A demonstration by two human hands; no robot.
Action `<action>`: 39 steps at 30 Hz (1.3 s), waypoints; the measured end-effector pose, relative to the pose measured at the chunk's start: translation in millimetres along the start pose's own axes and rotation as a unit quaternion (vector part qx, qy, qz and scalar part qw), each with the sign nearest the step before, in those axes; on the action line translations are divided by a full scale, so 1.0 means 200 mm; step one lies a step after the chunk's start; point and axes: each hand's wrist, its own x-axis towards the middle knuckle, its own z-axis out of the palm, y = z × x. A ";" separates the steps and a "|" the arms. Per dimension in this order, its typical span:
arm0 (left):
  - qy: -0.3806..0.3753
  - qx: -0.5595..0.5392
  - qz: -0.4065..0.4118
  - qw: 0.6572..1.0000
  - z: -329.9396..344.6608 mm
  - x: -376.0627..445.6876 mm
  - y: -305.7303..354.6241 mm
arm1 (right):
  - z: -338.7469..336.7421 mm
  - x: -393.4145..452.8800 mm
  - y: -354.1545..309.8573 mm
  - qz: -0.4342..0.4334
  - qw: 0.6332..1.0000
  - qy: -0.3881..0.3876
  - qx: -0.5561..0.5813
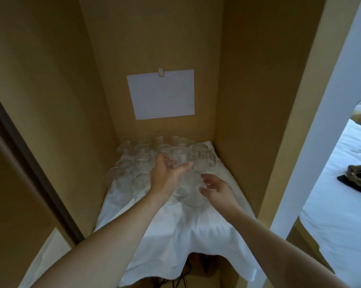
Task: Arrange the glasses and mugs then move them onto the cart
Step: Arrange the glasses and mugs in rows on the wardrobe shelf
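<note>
Glasses and mugs (154, 163) crowd the back of a white cloth (175, 235) inside a tan alcove. Left hand (167, 173) reaches among them, fingers loosely spread, gripping nothing clearly; right hand (216, 189) hovers open beside the nearest glass (185, 183).

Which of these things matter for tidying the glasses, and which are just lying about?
Part of the job:
clear glasses
left hand
right hand
white cloth under them

Just lying about:
white paper clipped to the wall
bed
dark item on it
</note>
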 end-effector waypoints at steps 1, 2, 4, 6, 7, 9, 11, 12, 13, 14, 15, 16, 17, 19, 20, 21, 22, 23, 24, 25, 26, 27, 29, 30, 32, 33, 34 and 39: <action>-0.008 -0.013 0.006 1.000 0.01 -0.01 0.02 | 0.00 -0.01 -0.04 0.038 0.990 -0.036 0.131; -0.021 -0.029 0.011 0.999 0.01 -0.01 0.04 | -0.01 -0.02 -0.07 0.057 0.972 -0.069 0.216; -0.055 -0.065 0.016 0.996 0.02 -0.02 0.07 | -0.02 -0.06 -0.12 0.062 0.945 -0.124 0.296; -0.086 -0.089 0.015 0.992 0.03 -0.03 0.10 | -0.03 -0.09 -0.14 0.064 0.931 -0.131 0.334; -0.098 -0.095 0.016 0.991 0.04 -0.03 0.11 | -0.03 -0.10 -0.15 0.066 0.927 -0.120 0.349; -0.112 -0.095 0.015 0.989 0.04 -0.04 0.13 | -0.06 -0.12 -0.16 0.069 0.916 -0.085 0.386; -0.107 -0.080 0.015 0.991 0.02 -0.02 0.15 | -0.10 -0.14 -0.18 0.058 0.911 -0.045 0.406; -0.104 -0.066 0.017 0.992 0.00 0.00 0.15 | -0.13 -0.14 -0.20 0.046 0.914 -0.024 0.402; -0.104 -0.042 0.020 0.993 -0.02 0.01 0.15 | -0.16 -0.15 -0.23 0.035 0.923 0.003 0.382; -0.108 -0.012 0.025 0.994 -0.05 0.02 0.15 | -0.18 -0.15 -0.25 0.031 0.935 0.039 0.351; -0.111 0.020 0.029 0.993 -0.08 0.04 0.15 | -0.20 -0.16 -0.28 0.030 0.948 0.075 0.307; -0.111 0.048 0.034 0.992 -0.10 0.05 0.14 | -0.21 -0.17 -0.31 0.027 0.963 0.109 0.246; -0.109 0.073 0.045 0.990 -0.12 0.06 0.13 | -0.23 -0.17 -0.34 0.020 0.976 0.141 0.165; -0.112 0.128 0.075 0.983 -0.14 0.07 0.11 | -0.25 -0.16 -0.38 -0.002 0.982 0.185 -0.031; -0.117 0.153 0.090 0.977 -0.15 0.08 0.09 | -0.26 -0.15 -0.40 -0.012 0.973 0.194 -0.124; -0.122 0.174 0.104 0.972 -0.16 0.08 0.08 | -0.28 -0.14 -0.41 -0.019 0.960 0.194 -0.202; -0.127 0.191 0.115 0.966 -0.16 0.08 0.07 | -0.30 -0.12 -0.42 -0.021 0.947 0.190 -0.258; -0.131 0.207 0.123 0.962 -0.16 0.09 0.06 | -0.31 -0.09 -0.42 -0.019 0.937 0.183 -0.298; -0.134 0.225 0.129 0.956 -0.17 0.10 0.06 | -0.32 -0.06 -0.42 -0.011 0.928 0.171 -0.330; -0.137 0.248 0.132 0.950 -0.16 0.11 0.05 | -0.32 -0.04 -0.42 -0.004 0.920 0.156 -0.359; -0.138 0.274 0.137 0.942 -0.16 0.12 0.04 | -0.32 -0.01 -0.41 0.004 0.914 0.138 -0.382; -0.137 0.300 0.143 0.933 -0.16 0.13 0.02 | -0.33 0.03 -0.40 0.005 0.908 0.120 -0.402; -0.138 0.346 0.158 0.915 -0.15 0.17 -0.01 | -0.33 0.11 -0.37 0.005 0.897 0.088 -0.433; -0.141 0.366 0.160 0.906 -0.14 0.20 -0.04 | -0.33 0.15 -0.35 0.005 0.892 0.073 -0.447; -0.150 0.404 0.153 0.889 -0.13 0.23 -0.07 | -0.33 0.22 -0.29 -0.001 0.880 0.042 -0.472; -0.154 0.423 0.149 0.880 -0.12 0.25 -0.09 | -0.32 0.26 -0.26 -0.003 0.875 0.026 -0.483; -0.158 0.441 0.144 0.872 -0.11 0.26 -0.10 | -0.32 0.30 -0.23 0.001 0.873 0.011 -0.487; -0.176 0.489 0.104 0.848 -0.06 0.33 -0.18 | -0.26 0.45 -0.11 0.006 0.872 -0.054 -0.487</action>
